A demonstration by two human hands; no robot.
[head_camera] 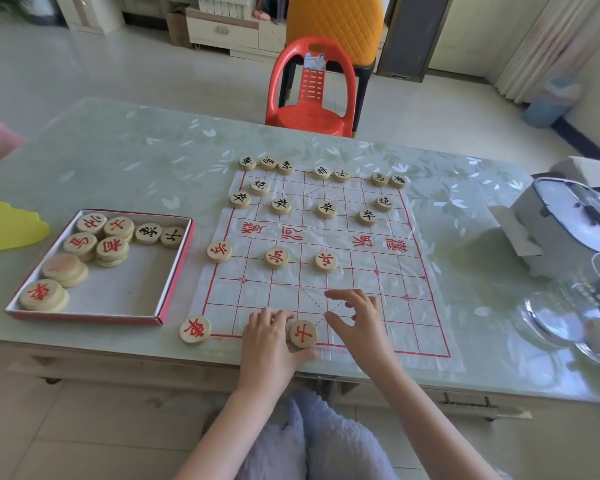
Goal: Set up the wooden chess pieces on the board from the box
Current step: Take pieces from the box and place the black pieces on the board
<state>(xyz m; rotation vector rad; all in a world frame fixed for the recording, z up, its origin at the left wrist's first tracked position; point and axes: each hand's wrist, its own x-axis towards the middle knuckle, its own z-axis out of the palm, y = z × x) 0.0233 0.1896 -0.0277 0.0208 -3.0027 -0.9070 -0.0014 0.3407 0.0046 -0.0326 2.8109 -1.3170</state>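
Two hands work at lower centre: the left hand (267, 337) pinches a red-marked piece (302, 334) at the near edge of the board (395, 317), while the right hand (359, 318) hovers loose-fingered, holding nothing. A push could wrinkle that thin board (scattering set pieces), I judge. The box (175, 268) sits at left on the glossy leaf-patterned table (136, 157); a red chair (312, 98) stands beyond.

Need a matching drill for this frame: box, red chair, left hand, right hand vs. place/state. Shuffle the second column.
1. box
2. red chair
3. left hand
4. right hand

A. beyond the table's far edge
B. open above the board, holding nothing
C. on the table, left of the board
D. gripping a red-lettered piece at the board's near edge

Pairs: 1-C, 2-A, 3-D, 4-B
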